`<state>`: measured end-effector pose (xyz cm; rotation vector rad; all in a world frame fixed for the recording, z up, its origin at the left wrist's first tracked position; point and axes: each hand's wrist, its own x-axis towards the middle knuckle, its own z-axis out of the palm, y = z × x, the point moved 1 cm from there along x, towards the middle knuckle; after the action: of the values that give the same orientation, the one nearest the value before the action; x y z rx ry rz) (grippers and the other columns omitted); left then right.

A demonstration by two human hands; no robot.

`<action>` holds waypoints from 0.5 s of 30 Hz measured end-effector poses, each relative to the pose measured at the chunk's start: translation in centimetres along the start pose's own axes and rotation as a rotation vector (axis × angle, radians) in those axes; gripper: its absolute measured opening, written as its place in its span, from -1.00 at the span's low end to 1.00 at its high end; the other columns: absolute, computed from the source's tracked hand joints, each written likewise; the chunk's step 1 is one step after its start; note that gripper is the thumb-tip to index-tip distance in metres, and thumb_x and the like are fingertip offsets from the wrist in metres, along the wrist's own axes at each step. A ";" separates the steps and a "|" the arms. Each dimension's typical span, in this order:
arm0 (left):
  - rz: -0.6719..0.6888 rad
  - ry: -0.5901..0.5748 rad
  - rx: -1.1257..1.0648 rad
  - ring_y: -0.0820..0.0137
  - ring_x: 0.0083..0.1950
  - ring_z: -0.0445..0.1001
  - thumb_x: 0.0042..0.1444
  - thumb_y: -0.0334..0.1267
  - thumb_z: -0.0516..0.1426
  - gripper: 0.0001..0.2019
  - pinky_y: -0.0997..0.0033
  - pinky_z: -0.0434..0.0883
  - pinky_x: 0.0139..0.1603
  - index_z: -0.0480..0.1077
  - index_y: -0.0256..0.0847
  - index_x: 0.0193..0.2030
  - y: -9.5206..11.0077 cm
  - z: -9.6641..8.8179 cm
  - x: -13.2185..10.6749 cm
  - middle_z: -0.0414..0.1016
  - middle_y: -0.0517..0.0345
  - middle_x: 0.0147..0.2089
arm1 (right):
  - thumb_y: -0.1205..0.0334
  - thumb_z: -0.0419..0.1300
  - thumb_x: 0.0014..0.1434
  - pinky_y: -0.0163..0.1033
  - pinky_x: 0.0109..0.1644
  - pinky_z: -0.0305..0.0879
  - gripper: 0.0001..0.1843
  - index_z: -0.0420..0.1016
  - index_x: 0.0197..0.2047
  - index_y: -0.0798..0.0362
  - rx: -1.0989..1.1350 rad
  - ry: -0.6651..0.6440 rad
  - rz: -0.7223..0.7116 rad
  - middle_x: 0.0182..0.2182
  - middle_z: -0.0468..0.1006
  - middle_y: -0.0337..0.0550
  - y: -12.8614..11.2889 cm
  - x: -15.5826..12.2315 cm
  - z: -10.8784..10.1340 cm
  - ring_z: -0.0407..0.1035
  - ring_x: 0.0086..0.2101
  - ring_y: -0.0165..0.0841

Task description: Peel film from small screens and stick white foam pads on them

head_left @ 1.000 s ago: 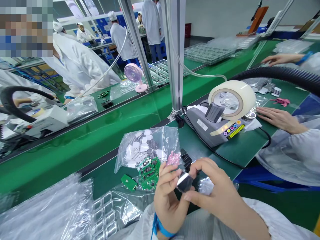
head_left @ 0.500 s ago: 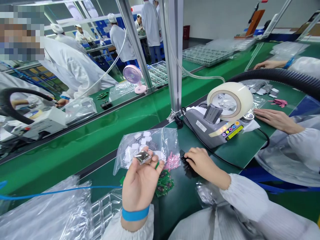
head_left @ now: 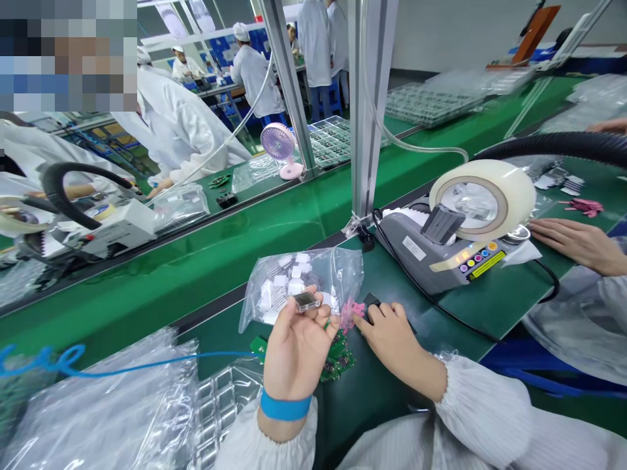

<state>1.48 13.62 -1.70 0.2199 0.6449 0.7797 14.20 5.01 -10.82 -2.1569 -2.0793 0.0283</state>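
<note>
My left hand (head_left: 301,349), palm up with a blue strap at its wrist, holds a small rectangular part with a dark window and clear edges (head_left: 306,301) between thumb and fingers. A bit of green shows by its lower fingers. Just beyond lies a clear plastic bag (head_left: 346,264) with white and grey pieces in or under it. Beside the pink pieces (head_left: 351,314), my right hand (head_left: 396,339) is palm down, index finger stretched to their edge, holding nothing that I can see. Its fingers partly cover black parts (head_left: 372,300). Green circuit boards (head_left: 339,362) lie between the hands.
A grey tape dispenser (head_left: 416,254) with a big tape roll (head_left: 519,196) stands right of centre, its cable crossing the bench. A co-worker's hand (head_left: 580,245) rests at the right. Clear trays (head_left: 220,405) and plastic sheets (head_left: 112,405) lie front left. A metal post (head_left: 365,130) rises behind.
The view has shifted, so the bench appears further right. My right hand has moved left from the black parts toward the pink pieces. My left hand still holds the small part.
</note>
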 end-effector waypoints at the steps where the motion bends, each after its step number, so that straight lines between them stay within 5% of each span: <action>1: -0.005 0.006 0.001 0.49 -0.40 0.36 0.08 -0.24 0.11 -0.83 0.38 0.41 -0.29 0.40 -0.28 -0.24 -0.1 0.0 0.0 0.44 0.17 -0.37 | 0.39 0.09 0.18 -0.06 -0.22 0.00 -0.64 0.36 0.04 -0.04 -0.005 0.008 -0.003 -0.29 0.45 -0.03 0.0 0.3 0.1 0.25 -0.27 -0.17; 5: -0.008 0.014 0.004 0.49 -0.41 0.35 0.09 -0.25 0.09 -0.85 0.39 0.40 -0.30 0.40 -0.27 -0.25 -0.2 0.1 0.0 0.43 0.17 -0.38 | 0.37 0.10 0.19 -0.03 -0.15 0.02 -0.75 0.40 -0.05 0.06 0.003 0.031 -0.045 -0.14 0.43 0.02 -0.3 1.8 0.5 0.25 -0.21 -0.16; 10: -0.011 -0.020 0.036 0.50 -0.39 0.35 0.07 -0.23 0.12 -0.83 0.39 0.39 -0.28 0.41 -0.25 -0.22 -0.4 0.0 0.0 0.42 0.18 -0.36 | 0.46 0.07 0.19 -0.09 -0.13 0.03 -0.84 0.44 -0.31 0.09 0.059 0.041 -0.157 -0.30 0.47 -0.10 0.3 1.6 0.9 0.26 -0.28 -0.26; 15: -0.031 -0.190 0.196 0.46 -0.34 0.38 0.04 -0.22 0.17 -0.77 0.37 0.38 -0.23 0.44 -0.23 -0.15 -0.7 -0.2 -0.4 0.47 0.12 -0.29 | 0.44 0.12 0.18 -0.10 -0.05 0.02 -0.83 0.47 -0.36 0.03 0.155 0.084 -0.214 -0.36 0.50 -0.21 0.9 -0.2 0.9 0.28 -0.30 -0.34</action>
<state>1.60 12.84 -1.98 0.4569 0.5432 0.6568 14.97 4.84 -11.79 -1.8091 -2.1696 0.0719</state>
